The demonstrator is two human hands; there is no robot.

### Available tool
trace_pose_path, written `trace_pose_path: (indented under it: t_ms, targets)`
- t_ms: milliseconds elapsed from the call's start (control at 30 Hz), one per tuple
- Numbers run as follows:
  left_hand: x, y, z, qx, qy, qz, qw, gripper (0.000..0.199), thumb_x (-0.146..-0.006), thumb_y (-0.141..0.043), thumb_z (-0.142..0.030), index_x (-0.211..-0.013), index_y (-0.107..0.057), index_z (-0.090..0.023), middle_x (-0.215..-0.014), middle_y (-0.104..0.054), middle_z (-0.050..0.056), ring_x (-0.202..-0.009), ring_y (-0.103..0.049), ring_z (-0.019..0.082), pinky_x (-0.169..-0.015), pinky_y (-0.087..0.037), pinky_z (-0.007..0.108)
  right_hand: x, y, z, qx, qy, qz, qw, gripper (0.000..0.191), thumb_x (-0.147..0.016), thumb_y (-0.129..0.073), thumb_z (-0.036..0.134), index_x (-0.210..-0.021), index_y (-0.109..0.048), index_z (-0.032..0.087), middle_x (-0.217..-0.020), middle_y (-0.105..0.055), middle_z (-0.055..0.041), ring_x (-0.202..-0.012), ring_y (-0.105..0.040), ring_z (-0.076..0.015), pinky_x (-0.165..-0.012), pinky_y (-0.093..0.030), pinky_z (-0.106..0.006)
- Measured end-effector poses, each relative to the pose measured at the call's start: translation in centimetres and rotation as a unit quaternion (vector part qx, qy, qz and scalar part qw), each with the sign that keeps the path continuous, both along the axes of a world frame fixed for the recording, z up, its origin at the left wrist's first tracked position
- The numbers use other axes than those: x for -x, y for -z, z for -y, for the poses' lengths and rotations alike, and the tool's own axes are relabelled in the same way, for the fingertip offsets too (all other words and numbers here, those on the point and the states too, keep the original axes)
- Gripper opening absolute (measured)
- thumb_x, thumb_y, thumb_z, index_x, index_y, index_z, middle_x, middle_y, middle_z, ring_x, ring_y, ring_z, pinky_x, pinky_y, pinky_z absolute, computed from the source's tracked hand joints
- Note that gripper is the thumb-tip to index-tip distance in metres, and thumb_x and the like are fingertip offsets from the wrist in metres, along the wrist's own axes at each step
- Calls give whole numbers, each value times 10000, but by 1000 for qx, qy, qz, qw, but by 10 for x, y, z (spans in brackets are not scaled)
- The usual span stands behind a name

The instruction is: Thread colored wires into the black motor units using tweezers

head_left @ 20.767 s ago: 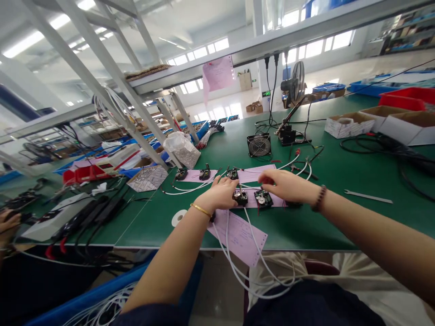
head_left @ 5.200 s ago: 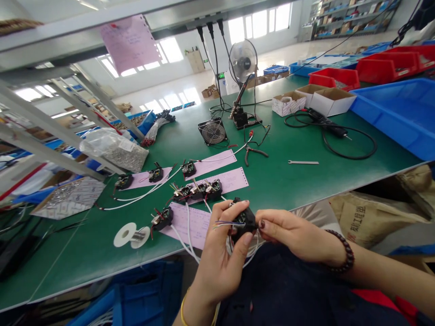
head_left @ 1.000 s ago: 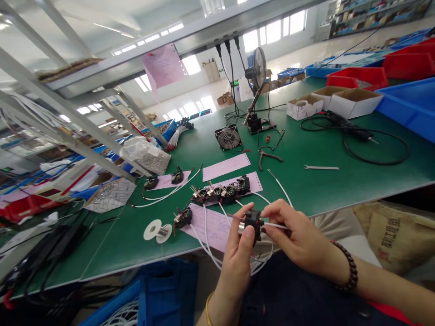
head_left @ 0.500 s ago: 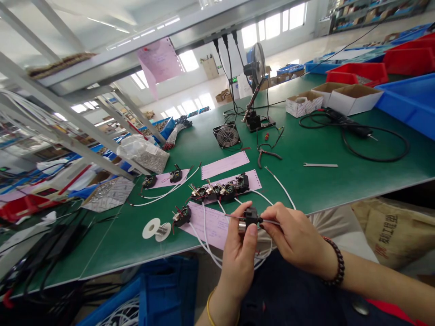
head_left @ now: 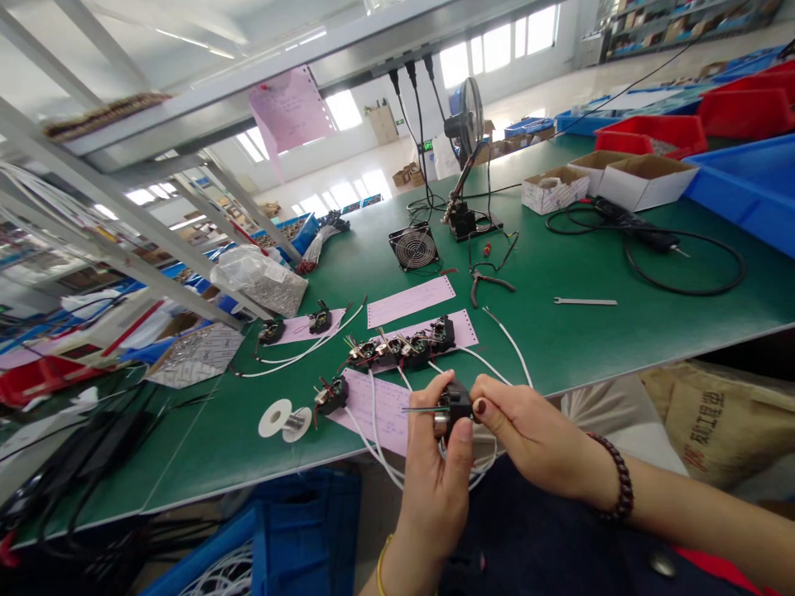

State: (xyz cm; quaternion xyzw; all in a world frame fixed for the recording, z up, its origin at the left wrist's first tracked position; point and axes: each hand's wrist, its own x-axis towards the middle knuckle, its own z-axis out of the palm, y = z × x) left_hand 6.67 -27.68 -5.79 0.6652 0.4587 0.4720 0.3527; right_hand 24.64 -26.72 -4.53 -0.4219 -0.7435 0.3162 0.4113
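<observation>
One black module [head_left: 460,401]: left hand [head_left: 435,476] clamps it, right hand [head_left: 531,426] pinches its side; likely feeding wires [head_left: 423,409], next needs steady hold.

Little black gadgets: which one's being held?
The black gadget gripped by the left hand, right hand at its side; the others lie on or beside pink papers.

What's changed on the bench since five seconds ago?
The black unit in the left hand, right hand against it, probably came off the upper pink sheet, which held one. A fourth unit joined the right end of the row below. Pliers, wrench and solder spool stayed put.
</observation>
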Motion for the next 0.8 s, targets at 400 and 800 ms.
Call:
trace_pose_path:
  t_ms: [400, 800]
  targets:
    - [2, -7, -2, -58, 53, -45, 996, 419, -1126, -527, -401, -1543, -524, -359, -1345, -607, 67, -1187, -626, 230, -1032, -533, 346, -3, -2, 1, 81, -63, -87, 991, 454, -1153, -367, 509, -797, -440, 236, -693, -449, 30, -599, -394, -156, -597, -304, -290]
    - [28, -50, -1, -168, 64, -242, 953, 472, -1059, -617, -348, -1524, -555, -387, -1463, -467, 89, -1328, -544, 311, -1093, -488, 455, -20, -6, 2, 11, -137, -102, 985, 204, -1092, -505, 167, -1093, -706, 196, -1009, -753, -50, -892, -675, -164, -821, -504, -246]
